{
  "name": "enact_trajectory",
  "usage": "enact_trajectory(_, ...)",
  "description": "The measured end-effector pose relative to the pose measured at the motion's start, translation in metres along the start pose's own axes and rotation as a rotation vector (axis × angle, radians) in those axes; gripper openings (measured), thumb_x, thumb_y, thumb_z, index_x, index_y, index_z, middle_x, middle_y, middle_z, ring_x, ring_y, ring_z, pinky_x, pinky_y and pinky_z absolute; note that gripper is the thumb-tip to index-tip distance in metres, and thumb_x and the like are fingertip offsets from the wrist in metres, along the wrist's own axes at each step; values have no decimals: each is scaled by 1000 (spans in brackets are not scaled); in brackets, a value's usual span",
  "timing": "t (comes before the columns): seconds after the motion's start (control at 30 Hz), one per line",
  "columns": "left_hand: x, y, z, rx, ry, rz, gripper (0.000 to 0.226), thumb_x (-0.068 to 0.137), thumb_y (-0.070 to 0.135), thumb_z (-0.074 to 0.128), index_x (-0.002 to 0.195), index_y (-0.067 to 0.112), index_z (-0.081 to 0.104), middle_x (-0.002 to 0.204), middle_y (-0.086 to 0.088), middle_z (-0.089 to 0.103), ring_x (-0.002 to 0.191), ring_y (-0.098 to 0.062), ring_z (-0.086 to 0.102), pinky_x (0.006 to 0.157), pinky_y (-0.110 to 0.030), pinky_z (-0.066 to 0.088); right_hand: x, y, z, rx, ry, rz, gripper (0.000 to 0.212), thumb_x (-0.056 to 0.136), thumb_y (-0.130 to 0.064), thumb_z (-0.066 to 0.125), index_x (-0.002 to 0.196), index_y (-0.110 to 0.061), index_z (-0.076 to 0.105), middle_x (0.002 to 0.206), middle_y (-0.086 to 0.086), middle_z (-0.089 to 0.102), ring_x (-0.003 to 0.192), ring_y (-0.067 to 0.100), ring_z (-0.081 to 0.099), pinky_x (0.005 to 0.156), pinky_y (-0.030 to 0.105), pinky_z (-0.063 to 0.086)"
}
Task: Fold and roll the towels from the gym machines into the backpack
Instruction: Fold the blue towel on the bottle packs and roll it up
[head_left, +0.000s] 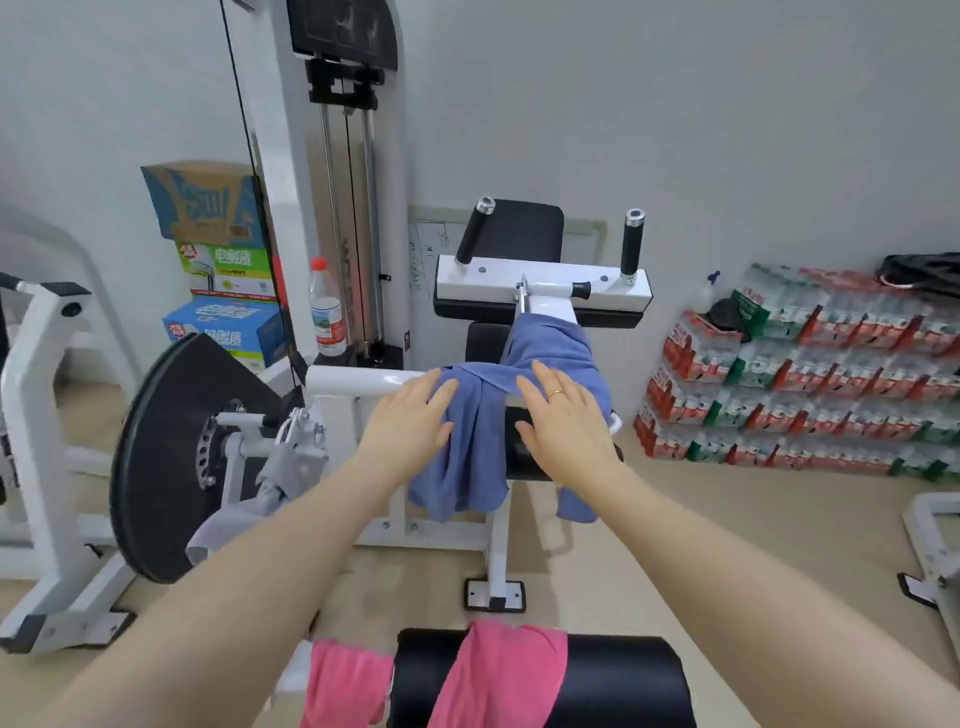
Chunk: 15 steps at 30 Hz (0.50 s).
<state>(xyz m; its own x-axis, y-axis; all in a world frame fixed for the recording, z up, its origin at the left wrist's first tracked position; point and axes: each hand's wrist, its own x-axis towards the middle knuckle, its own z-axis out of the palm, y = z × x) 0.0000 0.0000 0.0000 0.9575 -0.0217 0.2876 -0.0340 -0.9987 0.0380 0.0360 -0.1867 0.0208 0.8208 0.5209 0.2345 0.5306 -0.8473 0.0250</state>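
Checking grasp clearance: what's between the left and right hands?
In the head view, only the blue towel fills the gap, draped over the machine's white bar. The left hand and right hand both lie flat, fingers straight.

Single head-worn wide-angle cam, standing height, looking forward and down along both outstretched forearms. Gym machine (540, 296) sits centre frame, close in; pink towel (498, 675) right under the lens at the bottom edge. Far wall behind, edges bowed. No second view, so no overlap.
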Motion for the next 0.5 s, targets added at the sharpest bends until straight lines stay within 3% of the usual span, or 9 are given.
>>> enact_trajectory(0.2,63,-7,34,22,-10,-131,62,94,35,44,145,12,16,151,-7,22,137,-23,26,108,-34,24,71,25,29,-83,-27,-31,50,95,-27,40,140,-10,28,147,12,33,131,28,35,101,38,32)
enact_trajectory(0.33,76,-10,49,28,9,-193,48,93,38,45,133,12,36,133,-4,44,122,-21,42,99,-31,33,87,32,37,-177,-80,-37,40,93,-17,44,131,-10,36,129,10,49,115,27,47,85,33,38)
enact_trajectory(0.43,79,-12,52,-2,33,-196,45,92,38,47,128,13,41,127,-4,48,117,-21,45,94,-31,37,87,34,31,-182,-64,-47,29,91,-6,45,119,-9,42,118,10,52,105,26,52,73,31,37)
enact_trajectory(0.5,80,-14,53,5,45,-184,43,92,39,47,127,14,42,124,-3,49,115,-21,47,92,-31,38,87,37,22,-118,6,46,25,91,-4,42,116,-8,41,114,10,52,99,26,54,64,32,37)
